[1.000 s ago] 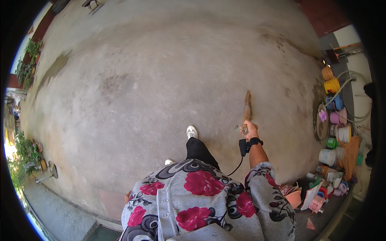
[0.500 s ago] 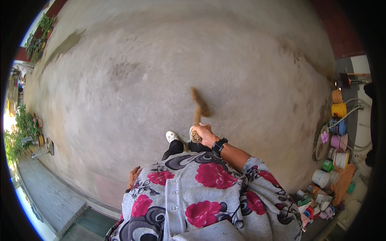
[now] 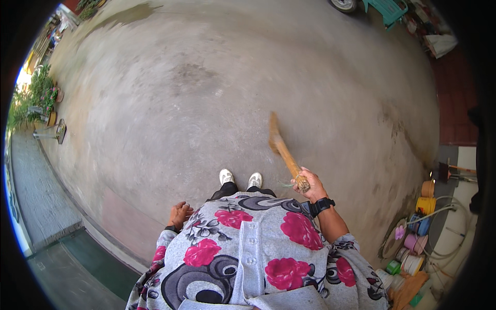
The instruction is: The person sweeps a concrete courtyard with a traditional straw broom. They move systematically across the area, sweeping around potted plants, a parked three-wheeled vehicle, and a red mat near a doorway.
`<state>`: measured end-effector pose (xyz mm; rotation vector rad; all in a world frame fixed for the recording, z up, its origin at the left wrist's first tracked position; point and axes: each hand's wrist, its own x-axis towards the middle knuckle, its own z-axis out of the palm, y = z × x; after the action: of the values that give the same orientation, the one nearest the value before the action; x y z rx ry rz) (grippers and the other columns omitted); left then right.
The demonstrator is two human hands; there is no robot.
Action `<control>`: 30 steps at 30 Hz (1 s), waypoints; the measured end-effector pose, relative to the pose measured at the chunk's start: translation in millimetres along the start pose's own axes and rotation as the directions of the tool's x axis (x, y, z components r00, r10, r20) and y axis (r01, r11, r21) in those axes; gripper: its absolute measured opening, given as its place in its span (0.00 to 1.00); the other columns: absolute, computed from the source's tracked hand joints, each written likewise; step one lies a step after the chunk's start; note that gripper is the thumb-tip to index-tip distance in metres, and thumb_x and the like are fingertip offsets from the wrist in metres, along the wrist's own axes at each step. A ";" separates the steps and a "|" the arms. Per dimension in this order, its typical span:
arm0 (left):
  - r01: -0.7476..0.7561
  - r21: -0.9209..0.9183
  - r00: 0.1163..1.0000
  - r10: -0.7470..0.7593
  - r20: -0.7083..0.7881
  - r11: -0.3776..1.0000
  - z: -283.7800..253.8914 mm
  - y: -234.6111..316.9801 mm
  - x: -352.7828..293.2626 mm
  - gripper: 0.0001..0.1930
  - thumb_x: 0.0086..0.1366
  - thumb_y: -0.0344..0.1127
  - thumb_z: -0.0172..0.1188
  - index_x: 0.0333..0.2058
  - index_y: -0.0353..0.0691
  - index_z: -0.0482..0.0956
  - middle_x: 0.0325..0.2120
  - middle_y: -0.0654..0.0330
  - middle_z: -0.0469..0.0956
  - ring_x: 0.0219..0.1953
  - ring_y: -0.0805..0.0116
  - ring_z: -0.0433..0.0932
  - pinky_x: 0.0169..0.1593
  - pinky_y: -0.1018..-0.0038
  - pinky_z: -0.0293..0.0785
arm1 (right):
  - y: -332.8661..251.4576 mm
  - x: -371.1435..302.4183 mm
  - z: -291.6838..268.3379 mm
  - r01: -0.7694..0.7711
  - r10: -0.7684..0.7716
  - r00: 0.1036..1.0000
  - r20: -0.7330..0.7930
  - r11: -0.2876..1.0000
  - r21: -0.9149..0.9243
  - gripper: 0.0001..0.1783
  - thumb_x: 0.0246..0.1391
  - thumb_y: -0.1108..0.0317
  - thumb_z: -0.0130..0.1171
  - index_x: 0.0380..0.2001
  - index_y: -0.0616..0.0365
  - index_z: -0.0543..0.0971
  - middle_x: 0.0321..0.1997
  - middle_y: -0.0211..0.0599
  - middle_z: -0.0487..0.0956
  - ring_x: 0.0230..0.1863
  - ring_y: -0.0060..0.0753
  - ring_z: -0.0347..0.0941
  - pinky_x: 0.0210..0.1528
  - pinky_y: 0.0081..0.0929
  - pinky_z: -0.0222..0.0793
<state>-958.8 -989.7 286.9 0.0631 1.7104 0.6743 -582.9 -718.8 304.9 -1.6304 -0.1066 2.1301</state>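
Observation:
My right hand (image 3: 311,187) is closed round the thick tan handle of a straw broom (image 3: 290,157). The cut end of its bundled stalks points up toward me. Its brush end reaches forward and a little left, low over the concrete floor (image 3: 155,129), and is slightly blurred. By my left hip hangs my left hand (image 3: 180,214), holding nothing, its fingers loosely bent and apart. White shoes (image 3: 226,176) stand side by side between the two hands.
Buckets and pots, among them a yellow bucket (image 3: 425,205), line the right wall beside a pale hose (image 3: 443,247). Potted plants (image 3: 44,95) stand at the left, above a grey ramp (image 3: 39,181). A wheel (image 3: 343,4) and a turquoise frame (image 3: 388,10) show at the far right.
My right hand and the broom have swung to the right. The left hand shows more fully. My view has turned, bringing the wheel and turquoise frame in.

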 end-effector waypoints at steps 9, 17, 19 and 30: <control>-0.129 0.266 0.986 0.153 -0.068 0.955 -26.1 -96.9 20.0 0.22 0.51 0.40 0.48 0.42 0.29 0.66 0.36 0.46 0.72 0.37 0.58 0.72 0.40 0.73 0.68 | 15.8 58.8 56.8 -0.104 0.102 0.995 -0.021 0.984 -0.147 0.06 0.37 0.72 0.52 0.17 0.56 0.65 0.15 0.35 0.65 0.17 0.32 0.66 0.16 0.29 0.64; -0.018 0.026 0.995 0.020 -0.096 1.000 -26.3 -83.1 15.5 0.25 0.53 0.39 0.48 0.47 0.30 0.61 0.32 0.47 0.72 0.34 0.61 0.73 0.37 0.71 0.70 | 31.6 64.0 139.0 -0.160 0.234 0.950 0.208 0.933 -0.321 0.29 0.37 0.75 0.51 0.48 0.60 0.60 0.23 0.40 0.67 0.19 0.34 0.68 0.13 0.26 0.64; -0.001 -0.038 0.998 -0.002 -0.065 0.999 -24.1 -54.5 6.4 0.26 0.53 0.38 0.48 0.49 0.30 0.56 0.33 0.47 0.72 0.34 0.61 0.73 0.35 0.70 0.71 | 24.6 59.1 144.9 -0.122 0.237 0.928 0.287 0.922 -0.367 0.35 0.37 0.75 0.51 0.52 0.60 0.54 0.27 0.42 0.67 0.20 0.35 0.69 0.14 0.26 0.65; 0.033 -0.155 0.999 -0.036 -0.012 0.987 -36.2 -45.7 45.7 0.24 0.53 0.36 0.48 0.47 0.30 0.59 0.30 0.49 0.73 0.30 0.61 0.74 0.31 0.69 0.72 | -44.2 9.2 81.6 0.042 -0.025 0.998 0.056 0.942 -0.332 0.35 0.39 0.74 0.51 0.54 0.54 0.52 0.36 0.45 0.67 0.26 0.40 0.70 0.19 0.30 0.67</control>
<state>-989.6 -1024.0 228.9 -0.0807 1.6645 0.7815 -647.3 -658.7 335.4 -1.7394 -0.5340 2.2197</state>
